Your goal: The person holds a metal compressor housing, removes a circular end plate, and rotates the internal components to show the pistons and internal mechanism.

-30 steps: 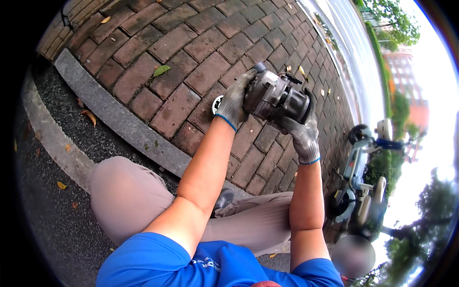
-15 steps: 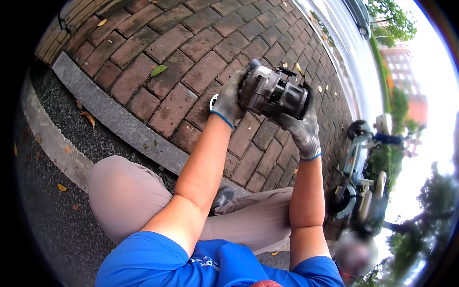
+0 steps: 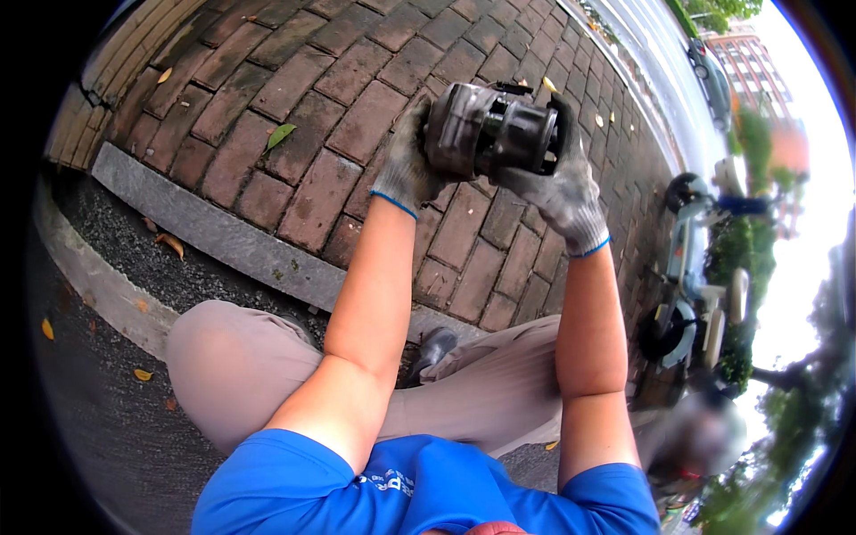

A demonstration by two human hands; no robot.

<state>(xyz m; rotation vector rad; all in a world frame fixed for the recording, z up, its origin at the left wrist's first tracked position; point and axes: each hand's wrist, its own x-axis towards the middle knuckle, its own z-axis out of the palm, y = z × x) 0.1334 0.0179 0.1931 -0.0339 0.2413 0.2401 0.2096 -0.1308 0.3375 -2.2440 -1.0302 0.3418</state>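
Observation:
A dark, greasy metal machine part [image 3: 486, 132] is held up over the brick pavement between both of my hands. It has a rounded housing at its left end, a narrower gap in the middle and a slotted, hollow-looking right end; its exact kind is unclear. My left hand [image 3: 412, 160], in a dirty grey knit glove with a blue cuff, grips the rounded housing from the left. Gloved the same way, my right hand [image 3: 571, 183] wraps around the right end from below and behind. Some fingers of both hands are hidden behind the part.
Brick paving [image 3: 325, 192] spreads in front of me, bordered by a grey stone curb [image 3: 214, 232]. A green leaf [image 3: 280, 135] lies on the bricks. My bent knee [image 3: 236, 366] is at lower left. To the right stand an electric scooter [image 3: 687, 267] and a blurred person [image 3: 700, 437].
Both hands have raised the metal part slightly up and left in view, and its right end has turned more toward me. The view has shifted a little. My grip stays on it.

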